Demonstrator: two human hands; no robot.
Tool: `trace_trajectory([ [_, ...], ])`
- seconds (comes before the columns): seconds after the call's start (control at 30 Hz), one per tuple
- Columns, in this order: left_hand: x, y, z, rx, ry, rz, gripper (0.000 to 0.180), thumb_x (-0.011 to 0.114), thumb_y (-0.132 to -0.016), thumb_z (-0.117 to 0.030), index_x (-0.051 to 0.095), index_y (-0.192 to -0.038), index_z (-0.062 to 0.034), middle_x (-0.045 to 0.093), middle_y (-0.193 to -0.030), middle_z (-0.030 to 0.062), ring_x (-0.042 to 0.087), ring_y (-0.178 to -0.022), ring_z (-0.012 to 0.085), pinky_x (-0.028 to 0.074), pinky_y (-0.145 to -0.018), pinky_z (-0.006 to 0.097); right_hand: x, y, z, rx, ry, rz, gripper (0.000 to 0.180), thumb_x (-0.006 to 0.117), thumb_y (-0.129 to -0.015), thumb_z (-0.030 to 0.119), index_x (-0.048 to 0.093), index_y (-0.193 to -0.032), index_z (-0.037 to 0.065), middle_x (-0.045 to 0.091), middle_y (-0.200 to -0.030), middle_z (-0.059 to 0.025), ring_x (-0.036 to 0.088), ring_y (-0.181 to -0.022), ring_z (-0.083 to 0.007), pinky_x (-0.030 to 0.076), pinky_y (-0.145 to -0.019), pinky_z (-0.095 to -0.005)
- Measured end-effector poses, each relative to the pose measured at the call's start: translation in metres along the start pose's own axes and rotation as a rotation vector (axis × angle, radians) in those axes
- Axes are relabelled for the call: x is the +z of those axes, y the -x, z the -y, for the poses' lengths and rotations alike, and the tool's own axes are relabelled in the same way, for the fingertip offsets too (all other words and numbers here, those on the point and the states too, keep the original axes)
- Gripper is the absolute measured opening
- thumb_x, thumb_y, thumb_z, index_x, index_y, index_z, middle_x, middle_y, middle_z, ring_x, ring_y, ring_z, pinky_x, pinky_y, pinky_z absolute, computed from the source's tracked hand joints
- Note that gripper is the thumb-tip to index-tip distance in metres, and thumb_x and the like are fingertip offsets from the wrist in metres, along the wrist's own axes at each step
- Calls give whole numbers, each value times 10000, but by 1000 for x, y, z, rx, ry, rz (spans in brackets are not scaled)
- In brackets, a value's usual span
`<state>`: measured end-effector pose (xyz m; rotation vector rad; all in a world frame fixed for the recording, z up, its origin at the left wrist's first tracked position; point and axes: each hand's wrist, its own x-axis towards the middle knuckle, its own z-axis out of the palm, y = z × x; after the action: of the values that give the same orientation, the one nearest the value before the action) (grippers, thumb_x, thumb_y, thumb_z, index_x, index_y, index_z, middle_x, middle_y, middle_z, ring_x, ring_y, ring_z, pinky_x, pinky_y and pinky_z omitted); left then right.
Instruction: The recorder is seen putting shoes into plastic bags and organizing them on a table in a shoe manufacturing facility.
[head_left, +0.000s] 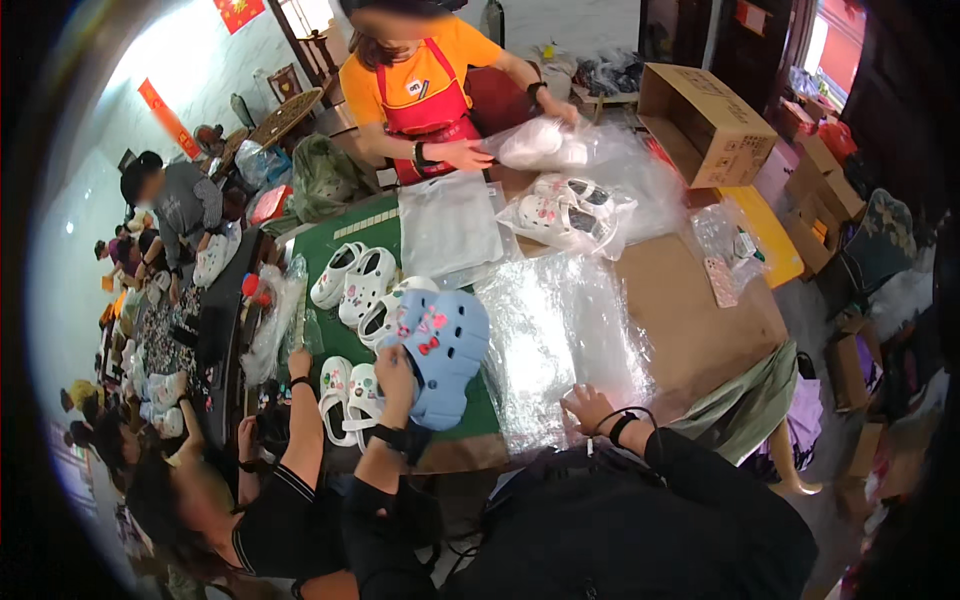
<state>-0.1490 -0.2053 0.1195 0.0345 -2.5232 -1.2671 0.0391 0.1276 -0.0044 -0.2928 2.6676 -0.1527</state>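
Observation:
My left hand is closed around a pair of light blue clogs decorated with pink and red charms. The clogs hang over the green mat, partly covering a white clog behind them. My right hand lies with fingers spread on the near edge of a clear plastic bag, which is flat on the table. More white clogs with charms, one pair farther back and another pair nearer, stand left of my left hand.
Across the table a person in an orange shirt handles bagged white shoes. Another bagged pair lies before them. An open cardboard box stands at the back right. To my left, a person in black reaches toward the table.

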Motion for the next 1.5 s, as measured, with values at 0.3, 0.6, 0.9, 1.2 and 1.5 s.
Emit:
trace_trajectory([
  [0.3, 28, 55, 24, 87, -123, 59, 170, 536, -818, -137, 598, -814, 21, 569, -785, 186, 537, -780, 351, 409, -700, 402, 6, -1, -3, -24, 10, -24, 724, 663, -672, 328, 341, -1315, 239, 269, -1360, -218, 291, -1211, -440, 376, -894, -498],
  [0.6, 44, 90, 32, -23, -260, -27, 167, 517, -818, -109, 577, -826, 46, 534, -831, 241, 500, -811, 390, 387, -721, 432, 11, -6, -7, -44, -19, -56, 707, 669, -671, 337, 373, -1303, 221, 296, -1335, -235, 328, -1174, -456, 390, -881, -505],
  [0.9, 56, 128, 41, 110, -290, 137, 129, 464, -838, -69, 546, -910, 0, 494, -893, 205, 475, -843, 388, 383, -741, 427, 11, -9, -7, 37, -193, -63, 436, 455, -868, 215, 387, -1297, 173, 263, -1360, -245, 283, -1206, -466, 321, -958, -499],
  [1.2, 47, 124, 49, 106, -227, 374, 354, 534, -775, -84, 465, -1121, -59, 533, -905, 191, 506, -853, 374, 405, -732, 440, -10, -2, 1, 0, -48, 40, 586, 571, -750, 215, 378, -1303, 225, 259, -1367, -224, 285, -1211, -450, 315, -953, -518],
  [1.5, 46, 130, 38, 30, -472, 306, 318, 524, -750, -102, 488, -1066, -84, 585, -815, 184, 558, -778, 369, 428, -648, 473, -16, -2, -2, -39, -4, 140, 728, 632, -707, 245, 293, -1350, 239, 203, -1394, -229, 252, -1239, -454, 304, -972, -498],
])
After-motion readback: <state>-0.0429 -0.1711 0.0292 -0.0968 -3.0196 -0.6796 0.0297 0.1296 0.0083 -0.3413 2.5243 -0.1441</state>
